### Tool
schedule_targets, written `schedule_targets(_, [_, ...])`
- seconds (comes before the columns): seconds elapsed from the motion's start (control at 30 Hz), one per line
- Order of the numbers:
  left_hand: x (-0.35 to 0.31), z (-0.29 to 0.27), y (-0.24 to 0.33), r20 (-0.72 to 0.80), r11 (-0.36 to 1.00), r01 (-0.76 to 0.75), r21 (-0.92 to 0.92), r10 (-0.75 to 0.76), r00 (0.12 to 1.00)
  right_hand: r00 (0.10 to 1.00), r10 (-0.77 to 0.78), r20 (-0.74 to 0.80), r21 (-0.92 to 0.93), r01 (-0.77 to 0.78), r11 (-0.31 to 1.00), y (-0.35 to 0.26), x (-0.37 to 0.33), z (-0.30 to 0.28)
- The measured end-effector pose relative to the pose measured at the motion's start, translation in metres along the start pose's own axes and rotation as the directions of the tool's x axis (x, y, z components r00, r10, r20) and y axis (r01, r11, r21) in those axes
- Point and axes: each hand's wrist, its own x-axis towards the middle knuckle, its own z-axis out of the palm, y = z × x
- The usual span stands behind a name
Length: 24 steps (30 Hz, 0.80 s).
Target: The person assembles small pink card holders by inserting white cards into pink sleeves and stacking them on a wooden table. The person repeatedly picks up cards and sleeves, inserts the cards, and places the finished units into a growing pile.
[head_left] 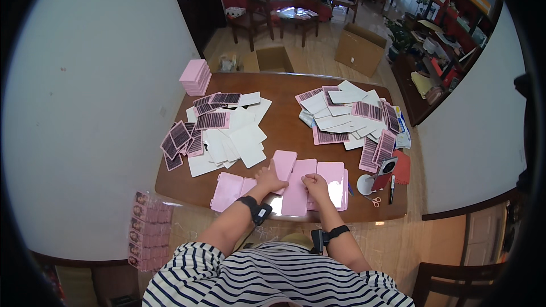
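Observation:
Flat pink plastic cases lie along the near edge of the table. My left hand (268,181) is closed around the left edge of a tilted pink case (284,165), its thumb across the front. My right hand (317,186) has curled fingers at the right edge of the middle pink panel (297,193); whether something small is pinched there is hidden. To the left an opened pink case (228,189) lies partly under my left arm. On the right is another pink case (331,176), with a shiny clear surface by its lower part.
White cards (244,136) and pink cards with dark strips (213,120) are heaped left; a similar pile (335,111) lies right. Pink boxes (195,75) are stacked far left. A phone (384,171) on a stand, scissors (374,201) and a black marker (392,190) sit near right.

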Motion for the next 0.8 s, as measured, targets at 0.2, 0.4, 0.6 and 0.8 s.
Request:
schedule_targets(0.2, [-0.057, -0.045, 0.005, 0.137, 0.405, -0.158, -0.901, 0.61, 0.781, 0.792, -0.174, 0.585, 0.482, -0.167, 0.86, -0.064, -0.034, 0.009])
schedule_targets(0.4, [-0.092, -0.079, 0.01, 0.008, 0.417, -0.272, -0.867, 0.558, 0.829, 0.81, -0.189, 0.556, 0.334, -0.009, 0.942, -0.109, -0.054, 0.055])
schedule_targets(0.6, [-0.101, -0.104, -0.001, -0.102, 0.36, -0.352, -0.864, 0.559, 0.823, 0.89, -0.221, 0.398, 0.36, 0.07, 0.93, -0.13, -0.068, 0.089])
schedule_targets(0.8, [-0.112, -0.146, 0.007, -0.32, 0.655, -0.539, -0.529, 0.434, 0.842, 0.897, -0.416, 0.15, 0.092, 0.406, 0.909, -0.13, -0.059, 0.105])
